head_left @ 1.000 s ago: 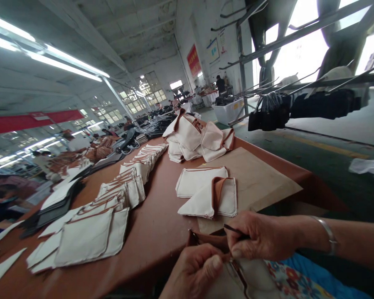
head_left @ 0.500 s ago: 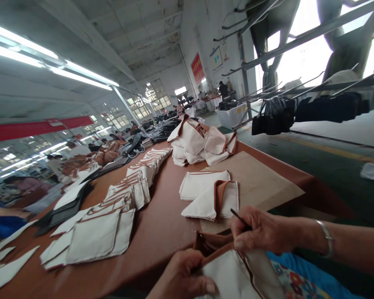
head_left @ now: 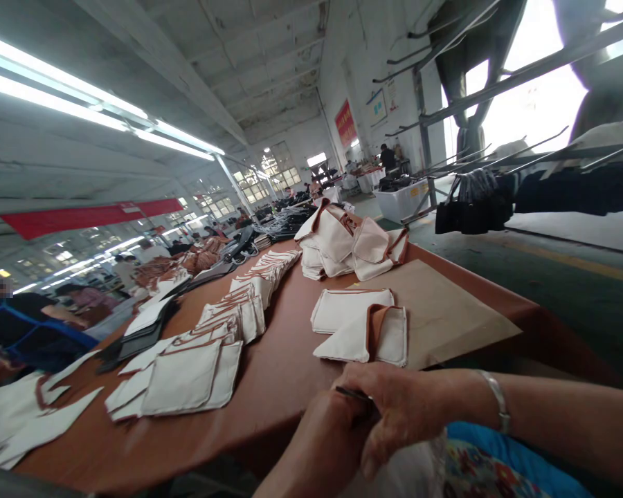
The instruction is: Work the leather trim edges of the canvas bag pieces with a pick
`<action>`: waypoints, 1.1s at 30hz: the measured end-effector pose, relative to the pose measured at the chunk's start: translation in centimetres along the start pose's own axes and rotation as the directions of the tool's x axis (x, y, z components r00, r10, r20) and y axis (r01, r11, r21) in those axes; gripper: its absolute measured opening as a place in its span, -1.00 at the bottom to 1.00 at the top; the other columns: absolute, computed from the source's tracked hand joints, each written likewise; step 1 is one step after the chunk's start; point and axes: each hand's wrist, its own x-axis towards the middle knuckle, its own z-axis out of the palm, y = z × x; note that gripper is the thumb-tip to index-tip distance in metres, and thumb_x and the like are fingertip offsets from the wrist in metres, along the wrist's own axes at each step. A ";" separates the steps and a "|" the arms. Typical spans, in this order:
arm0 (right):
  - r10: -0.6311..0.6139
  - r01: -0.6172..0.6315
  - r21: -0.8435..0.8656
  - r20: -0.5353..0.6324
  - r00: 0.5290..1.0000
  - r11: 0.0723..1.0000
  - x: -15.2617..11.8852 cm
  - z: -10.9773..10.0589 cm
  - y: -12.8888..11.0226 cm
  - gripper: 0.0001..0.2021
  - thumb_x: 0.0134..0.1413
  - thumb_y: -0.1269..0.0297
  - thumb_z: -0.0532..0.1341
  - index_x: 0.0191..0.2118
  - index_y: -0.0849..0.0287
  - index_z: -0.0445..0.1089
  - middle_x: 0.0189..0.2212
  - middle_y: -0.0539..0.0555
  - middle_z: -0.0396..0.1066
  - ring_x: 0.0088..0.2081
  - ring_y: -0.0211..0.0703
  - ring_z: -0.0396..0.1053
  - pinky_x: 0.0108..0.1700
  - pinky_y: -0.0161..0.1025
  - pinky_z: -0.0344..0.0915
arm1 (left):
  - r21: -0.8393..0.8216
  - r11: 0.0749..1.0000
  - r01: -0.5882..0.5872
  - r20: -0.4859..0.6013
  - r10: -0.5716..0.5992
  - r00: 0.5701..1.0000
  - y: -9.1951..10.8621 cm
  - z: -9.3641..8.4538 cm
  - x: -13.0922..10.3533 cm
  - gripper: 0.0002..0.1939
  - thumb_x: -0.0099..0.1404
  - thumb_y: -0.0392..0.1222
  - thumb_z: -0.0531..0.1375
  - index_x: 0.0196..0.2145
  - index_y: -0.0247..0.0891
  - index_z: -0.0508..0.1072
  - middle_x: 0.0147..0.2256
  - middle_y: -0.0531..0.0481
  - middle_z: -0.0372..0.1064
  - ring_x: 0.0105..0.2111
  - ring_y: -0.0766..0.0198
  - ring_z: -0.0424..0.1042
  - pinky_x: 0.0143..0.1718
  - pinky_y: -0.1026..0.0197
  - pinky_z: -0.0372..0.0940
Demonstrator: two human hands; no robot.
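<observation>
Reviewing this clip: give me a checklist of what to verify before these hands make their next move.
1. Both hands in view: ok; the left hand and right hand overlap.
2. Slim dark tool in the right hand: ok, it shows at the fingers.
3. Left hand's grip: cannot tell; the right hand hides its fingers.
4. Row of pale pieces clear of the hands: ok, it lies apart on the table.
5. Nearest pale piece lying flat: not ok, folded over with brown showing.
6. Far heap neatly stacked: not ok, jumbled.
</observation>
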 end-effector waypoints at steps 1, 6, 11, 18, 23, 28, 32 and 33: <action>0.027 -0.027 -0.005 0.062 0.998 1.000 0.4 0.6 1.0 -0.47 -0.35 0.09 0.53 -0.21 0.26 0.46 -0.39 -0.07 0.41 -0.40 -0.28 0.29 -0.41 -0.42 0.22 | -0.041 0.999 0.034 0.059 -0.031 0.998 -0.6 -0.1 -0.6 -0.73 0.24 -0.02 0.24 -0.39 -0.27 0.63 -0.48 0.00 0.40 -0.46 0.22 0.28 -0.41 0.25 0.18; 0.130 -0.124 -0.070 0.079 0.988 0.990 0.3 2.2 5.1 -0.57 -0.31 0.06 0.51 -0.33 0.23 0.49 -0.55 -0.13 0.34 -0.51 -0.36 0.20 -0.51 -0.45 0.10 | -0.081 0.940 0.332 0.309 -0.293 0.905 -5.7 -2.5 -5.2 -0.51 0.15 0.26 0.27 -0.36 -0.28 0.61 -0.60 0.17 0.09 -0.61 0.41 -0.04 -0.60 0.31 -0.08; 0.130 -0.125 0.098 -0.044 0.991 0.987 -0.5 0.5 4.2 -0.58 -0.13 -0.01 0.42 -0.28 0.28 0.52 -0.53 -0.06 0.36 -0.55 -0.37 0.17 -0.52 -0.42 0.07 | -0.155 0.951 0.268 0.207 -0.234 0.950 -7.6 -5.0 -7.5 -0.42 -0.03 0.27 0.40 -0.22 -0.27 0.61 -0.21 0.01 0.43 -0.19 0.19 0.36 -0.15 0.27 0.21; 0.098 -0.122 -0.097 -0.224 0.970 0.988 -2.7 -4.1 5.8 -0.81 -0.07 0.25 0.33 -0.40 0.30 0.42 -0.45 0.01 0.33 -0.42 -0.26 0.24 -0.38 -0.33 0.16 | -0.438 0.879 0.188 0.049 -0.185 0.982 -6.1 -2.8 -4.3 -0.51 -0.04 0.10 0.46 -0.37 -0.37 0.45 -0.43 0.05 0.34 -0.41 0.33 0.23 -0.37 0.30 0.09; 0.100 -0.163 -0.234 -0.258 0.961 0.958 -4.7 -4.5 3.9 -0.74 -0.15 0.51 0.25 -0.24 0.25 0.49 -0.27 0.06 0.45 -0.23 -0.13 0.36 -0.11 -0.23 0.25 | -0.296 0.940 0.173 0.048 -0.166 0.985 -4.4 1.6 -0.5 -0.53 -0.10 0.09 0.48 -0.50 -0.36 0.45 -0.53 0.13 0.16 -0.44 0.35 0.06 -0.46 0.29 -0.06; 0.136 -0.158 -0.135 -0.156 0.978 0.978 -5.0 -2.4 0.0 -0.63 -0.05 0.45 0.21 -0.04 0.24 0.41 -0.19 0.06 0.47 -0.21 -0.16 0.40 -0.16 -0.29 0.31 | -0.319 0.947 -0.018 0.046 0.035 0.998 -4.4 2.4 1.4 -0.51 -0.05 0.18 0.43 -0.53 -0.32 0.43 -0.52 0.11 0.12 -0.45 0.34 0.06 -0.47 0.26 -0.06; 0.125 -0.180 -0.233 -0.233 0.964 0.956 -5.4 -0.6 1.2 -0.81 -0.12 0.44 0.26 -0.27 0.24 0.40 -0.41 -0.05 0.36 -0.40 -0.28 0.25 -0.35 -0.37 0.19 | -0.338 0.939 -0.060 0.006 0.066 0.998 -3.5 1.5 1.6 -0.53 -0.03 0.17 0.44 -0.55 -0.31 0.42 -0.42 0.05 0.19 -0.39 0.30 0.14 -0.41 0.26 0.02; 0.138 -0.185 -0.180 -0.247 0.959 0.966 -5.5 -0.4 1.8 -0.82 -0.12 0.44 0.26 -0.29 0.24 0.39 -0.44 -0.07 0.34 -0.42 -0.30 0.22 -0.39 -0.39 0.16 | -0.353 0.935 -0.023 0.027 0.035 0.999 -3.1 1.3 1.5 -0.54 -0.02 0.15 0.44 -0.53 -0.31 0.44 -0.41 0.05 0.19 -0.39 0.31 0.14 -0.41 0.26 0.03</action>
